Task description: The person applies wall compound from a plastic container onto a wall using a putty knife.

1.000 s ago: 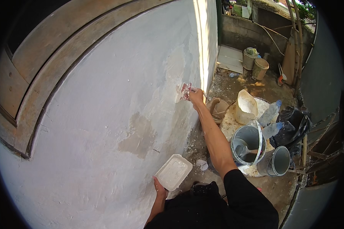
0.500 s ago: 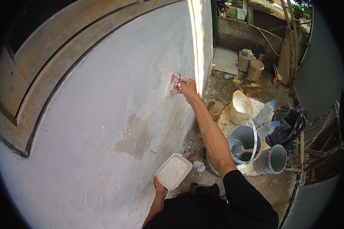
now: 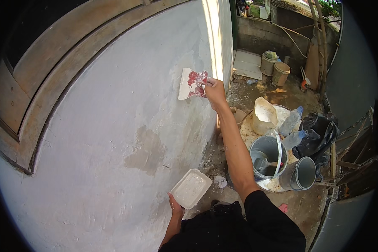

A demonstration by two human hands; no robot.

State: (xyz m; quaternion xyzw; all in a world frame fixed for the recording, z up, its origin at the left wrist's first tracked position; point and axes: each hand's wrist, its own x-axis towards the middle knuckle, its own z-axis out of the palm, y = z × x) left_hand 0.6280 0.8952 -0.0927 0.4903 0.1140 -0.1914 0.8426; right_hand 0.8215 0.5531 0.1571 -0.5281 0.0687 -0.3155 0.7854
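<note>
My right hand is closed round the handle end of a wide putty knife, its red part smeared with white and its pale blade pointing left. The blade is at the upper part of the white wall; whether it touches I cannot tell. Damp-looking grey patches show on the wall, the darkest a brownish bare patch below the knife. Lower down, my left hand grips the edge of a shallow white plastic tray smeared with whitish paste. The fingers under the tray are hidden.
Right of my arm, a round white-splattered tabletop bears a cut pale container, a grey bucket with a tool inside, and plastic bottles. Another grey bucket leans nearby. A wooden frame borders the wall at upper left.
The putty knife has turned from nearly edge-on to showing its broad face, lifting slightly as my right hand shifted a little up and right. The left hand and tray stay nearly still.
</note>
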